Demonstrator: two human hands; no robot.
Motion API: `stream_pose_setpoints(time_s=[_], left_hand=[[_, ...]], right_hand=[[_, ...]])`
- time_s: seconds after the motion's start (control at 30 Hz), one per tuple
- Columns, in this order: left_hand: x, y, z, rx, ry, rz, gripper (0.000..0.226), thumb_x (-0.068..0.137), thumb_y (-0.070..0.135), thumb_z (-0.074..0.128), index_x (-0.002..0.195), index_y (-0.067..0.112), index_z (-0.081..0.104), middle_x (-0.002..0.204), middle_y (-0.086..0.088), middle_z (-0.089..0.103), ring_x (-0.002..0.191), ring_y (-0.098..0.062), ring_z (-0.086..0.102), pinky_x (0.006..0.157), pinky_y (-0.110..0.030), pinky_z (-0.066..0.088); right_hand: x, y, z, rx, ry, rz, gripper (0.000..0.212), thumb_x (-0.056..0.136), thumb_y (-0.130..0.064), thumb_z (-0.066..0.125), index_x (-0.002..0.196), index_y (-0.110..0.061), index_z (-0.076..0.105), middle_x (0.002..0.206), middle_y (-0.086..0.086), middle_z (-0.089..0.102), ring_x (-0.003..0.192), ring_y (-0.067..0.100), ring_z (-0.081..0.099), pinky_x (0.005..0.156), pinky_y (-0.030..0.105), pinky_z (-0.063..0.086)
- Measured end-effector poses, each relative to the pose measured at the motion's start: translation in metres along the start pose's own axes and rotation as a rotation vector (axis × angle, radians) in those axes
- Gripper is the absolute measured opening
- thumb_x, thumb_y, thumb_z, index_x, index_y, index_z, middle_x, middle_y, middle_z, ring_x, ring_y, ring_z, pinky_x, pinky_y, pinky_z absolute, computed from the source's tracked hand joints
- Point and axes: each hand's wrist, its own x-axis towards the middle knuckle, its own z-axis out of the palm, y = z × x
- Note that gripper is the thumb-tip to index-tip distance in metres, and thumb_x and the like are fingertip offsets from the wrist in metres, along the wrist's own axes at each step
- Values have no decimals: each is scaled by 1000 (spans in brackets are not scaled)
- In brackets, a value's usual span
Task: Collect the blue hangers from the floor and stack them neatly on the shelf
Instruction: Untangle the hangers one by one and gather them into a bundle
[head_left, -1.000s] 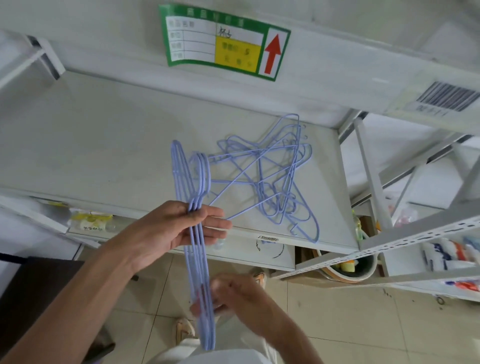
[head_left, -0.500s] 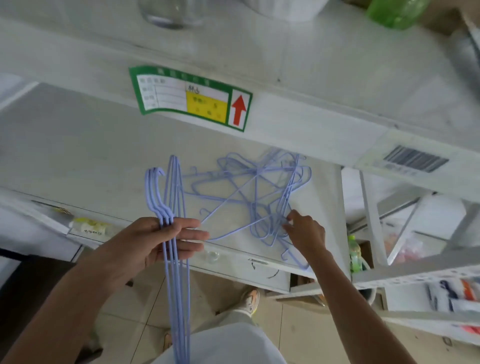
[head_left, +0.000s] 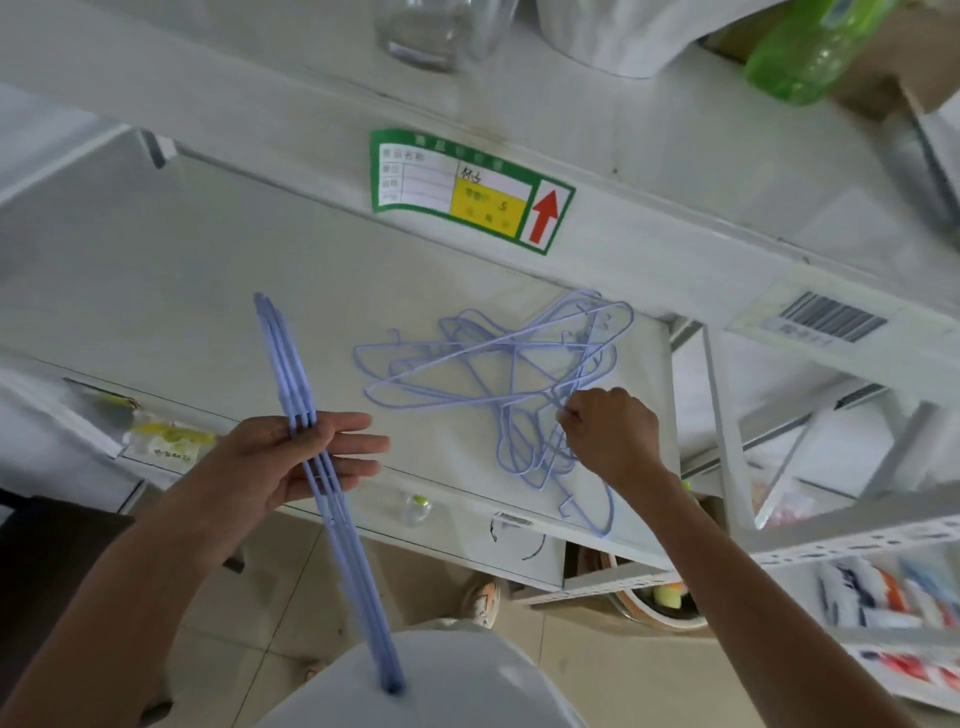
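My left hand (head_left: 291, 462) grips an aligned bundle of blue wire hangers (head_left: 291, 374), seen edge-on, running from above the shelf down to my lap. A tangled pile of blue hangers (head_left: 498, 384) lies on the white shelf (head_left: 156, 291), toward its right end. My right hand (head_left: 613, 436) rests at the pile's right side, fingers pinched on a wire of one hanger there.
An upper shelf edge carries a green label (head_left: 467, 189) with a red arrow and a barcode tag (head_left: 831, 317). A glass jar (head_left: 431, 31) and a green bottle (head_left: 810, 47) stand above. A second rack (head_left: 857, 535) with packets is at the right. Tiled floor lies below.
My right hand rose from near my lap to the tangled pile and pinched a hanger wire. The bundle in my left hand tilted, its top now leaning left.
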Motion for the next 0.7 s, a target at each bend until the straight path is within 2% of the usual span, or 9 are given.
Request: stream_pose_setpoints(time_s=[0.07,0.13,0.2,0.27,0.33,0.43,0.5,0.6,0.7], left_hand=[[-8,-3,0,47,-4,9,42,98,25,50,132,6,67,123,-15,77,113,-33,74,91,-35,63],[-17,-6,-1,93,-11,2,40,99,25,50,131,7,68,121,-12,78,112,-31,75,94,-36,61],[-25,-10,-3,123,-28,-7,38,101,24,50,130,8,68,118,-10,79,109,-29,76,95,-36,61],[-33,-12,-8,164,-47,-2,35,104,23,48,131,11,68,117,-7,80,109,-26,77,95,-39,62],[-41,-15,-15,192,-56,20,33,106,20,46,131,12,67,116,-5,81,109,-24,77,96,-41,61],[-53,-17,-26,216,-68,73,36,104,24,46,133,13,66,118,0,80,110,-20,76,95,-36,61],[-61,-16,-33,217,-75,115,39,100,30,48,130,16,67,120,2,79,112,-19,75,95,-33,61],[-69,-16,-42,246,-72,177,36,99,33,49,126,21,70,121,5,79,115,-16,74,98,-29,58],[-74,-21,-44,187,-17,198,30,99,37,52,121,30,72,121,8,78,116,-16,73,103,-36,55]], right_hand=[[-10,-16,-16,105,-129,58,30,92,-40,54,81,-22,75,78,-8,75,85,18,70,65,30,53],[-25,-33,-33,302,-274,99,27,88,-31,59,72,-18,76,65,-10,76,76,13,74,63,28,58],[-44,-52,-47,601,-395,164,29,93,-23,60,74,-11,78,65,-3,79,69,16,78,52,20,54],[-60,-71,-59,782,-484,216,30,100,-20,58,84,-2,76,68,0,80,62,15,77,48,17,49],[-74,-89,-71,839,-600,235,29,105,-20,54,88,-2,70,66,-1,79,55,10,73,46,16,47],[-93,-109,-88,964,-695,247,33,102,-26,57,87,-1,73,78,12,81,58,20,74,46,21,41],[-106,-120,-100,996,-772,167,33,99,-29,59,87,-4,76,81,17,80,61,23,73,46,21,41],[-117,-142,-113,1031,-918,67,32,98,-31,60,81,-10,77,72,14,75,56,22,70,43,20,42],[-120,-174,-116,1080,-1070,71,31,96,-32,63,74,-13,75,65,9,71,51,19,66,41,19,41]])
